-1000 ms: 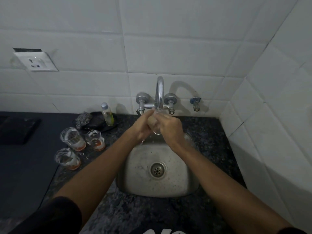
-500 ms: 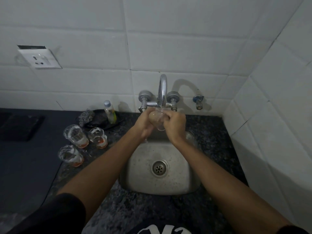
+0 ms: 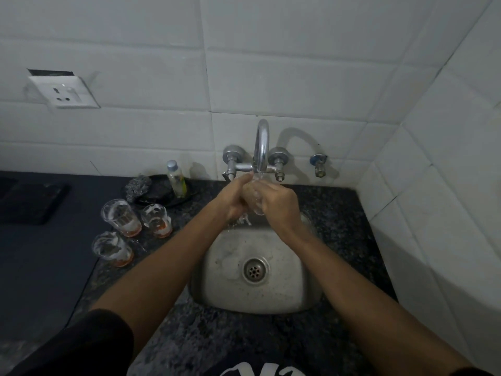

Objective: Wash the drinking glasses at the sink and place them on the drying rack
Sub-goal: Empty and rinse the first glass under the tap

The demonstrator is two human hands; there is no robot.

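1. Since the earlier frames the two hands have stayed clasped under the spout, shifting only slightly; the three dirty glasses at left have not moved.
2. Just above the frame's centre, the left hand (image 3: 235, 200) and the right hand (image 3: 278, 202) meet around one clear drinking glass (image 3: 254, 200).
3. Left-hand fingers are curled round the glass from the left; the right hand wraps it from the right, its knuckles toward the camera.
4. Most of the glass is hidden between the palms, so its tilt cannot be told.
5. Water runs from the chrome tap (image 3: 261, 147) onto the glass and drips below the hands.
6. Beneath them, at lower centre, sits the steel sink (image 3: 217, 280) with its round drain (image 3: 254, 270).
7. At centre left, on the dark speckled countertop (image 3: 339, 210), stand three soapy glasses (image 3: 121, 217) with orange residue at their bottoms, close together.
8. Behind them a small bottle (image 3: 176, 179) stands upright on a dark dish, with a steel scrubber (image 3: 138, 187) beside it.
9. A white wall socket (image 3: 63, 92) is fixed to the tiles at upper left.
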